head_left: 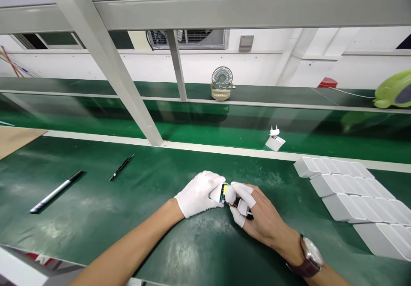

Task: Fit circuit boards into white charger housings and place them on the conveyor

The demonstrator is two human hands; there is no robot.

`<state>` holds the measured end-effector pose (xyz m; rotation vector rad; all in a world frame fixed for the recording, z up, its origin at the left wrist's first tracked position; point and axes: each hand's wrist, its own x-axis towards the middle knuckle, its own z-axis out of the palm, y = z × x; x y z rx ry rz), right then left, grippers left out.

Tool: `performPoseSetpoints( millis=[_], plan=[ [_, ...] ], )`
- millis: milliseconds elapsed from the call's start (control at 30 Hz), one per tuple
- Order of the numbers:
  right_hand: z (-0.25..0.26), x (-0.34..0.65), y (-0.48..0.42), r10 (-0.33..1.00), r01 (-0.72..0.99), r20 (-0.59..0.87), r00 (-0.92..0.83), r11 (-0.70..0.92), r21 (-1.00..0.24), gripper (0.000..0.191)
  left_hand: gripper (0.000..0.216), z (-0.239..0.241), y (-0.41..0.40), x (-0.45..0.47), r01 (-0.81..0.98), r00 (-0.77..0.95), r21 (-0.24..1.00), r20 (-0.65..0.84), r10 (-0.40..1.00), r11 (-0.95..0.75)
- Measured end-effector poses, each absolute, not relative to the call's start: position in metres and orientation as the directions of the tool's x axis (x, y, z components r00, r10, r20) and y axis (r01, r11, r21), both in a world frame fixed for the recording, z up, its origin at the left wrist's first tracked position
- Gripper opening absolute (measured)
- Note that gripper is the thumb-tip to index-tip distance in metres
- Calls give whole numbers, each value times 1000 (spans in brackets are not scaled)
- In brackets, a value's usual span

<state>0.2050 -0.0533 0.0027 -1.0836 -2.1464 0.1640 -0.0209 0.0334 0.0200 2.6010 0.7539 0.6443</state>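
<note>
My left hand (pixel 201 195), in a white glove, is closed around a white plastic housing (pixel 215 193). A small circuit board (pixel 224 192) with a yellow component sticks out of the housing's right end. My right hand (pixel 265 217) wears white finger cots and a wristwatch. Its fingers are closed at the board's end, on a white plug piece (pixel 243 207) with dark and red wires beside it. My fingers partly hide where the wires meet the board. Both hands are just above the green bench mat (pixel 154 234).
White plastic cases (pixel 353 192) stand in several rows at the right. A white plug adapter (pixel 275 139) lies beyond the bench's back strip. Left are a marker (pixel 57 192) and a black pen (pixel 122 167). A slanted post (pixel 112 63) rises at the back; a small fan (pixel 221 83) stands behind.
</note>
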Motion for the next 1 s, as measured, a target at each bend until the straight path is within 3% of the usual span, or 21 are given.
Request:
performPoseSetpoints(
  millis=[133, 233, 367, 467, 567, 667, 733, 833, 1000],
  plan=[
    [1, 205, -52, 757, 649, 523, -391, 630, -426, 70, 47, 26, 34, -18, 437, 773, 449, 256, 581, -779],
    [-1, 204, -51, 765, 643, 516, -385, 624, -444, 69, 30, 36, 32, -11, 447, 783, 459, 215, 584, -768],
    [-2, 201, -52, 775, 624, 503, -382, 618, -479, 68, 32, 46, 29, -3, 454, 795, 483, 159, 585, -749],
    [-1, 199, -54, 815, 614, 478, -326, 567, -549, 65, 31, 42, 29, -6, 441, 786, 471, 208, 582, -764],
    [4, 200, -57, 888, 556, 387, -249, 459, -694, 59, 35, 30, 30, -17, 401, 775, 439, 305, 553, -804],
    [8, 203, -57, 905, 473, 364, -218, 425, -772, 46, 44, 19, 31, -27, 402, 739, 488, 325, 589, -774],
    [8, 203, -55, 887, 468, 411, -209, 460, -755, 42, 45, 16, 31, -31, 422, 708, 594, 256, 658, -685],
    [2, 201, -51, 831, 565, 485, -272, 546, -619, 47, 43, 18, 30, -33, 400, 674, 751, 148, 723, -526],
    [-6, 198, -46, 762, 630, 482, -433, 638, -443, 57, 39, 30, 30, -30, 313, 649, 878, 80, 757, -362]
  ],
)
